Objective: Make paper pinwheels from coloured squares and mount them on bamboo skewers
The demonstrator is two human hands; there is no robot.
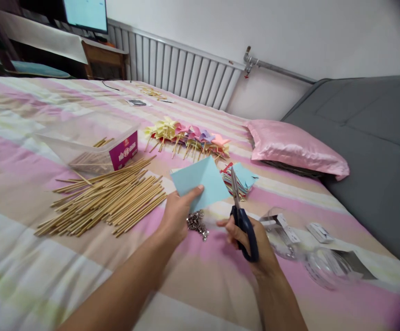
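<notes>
soft light; screen [85, 15] bright; sheen on pillow [294, 147]; right corners dark, edges blurred

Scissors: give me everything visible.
The scissors have slim grey blades, metal by the look, and dark-blue handles, apparently plastic. The right hand grips the handles. The blades look nearly closed, pointing away from the person, just right of the light-blue sheet in view, not visibly cutting it.

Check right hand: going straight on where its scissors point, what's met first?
Likely the paper stack behind the scissors, though depth is unclear and the blades might pass above it.
</notes>
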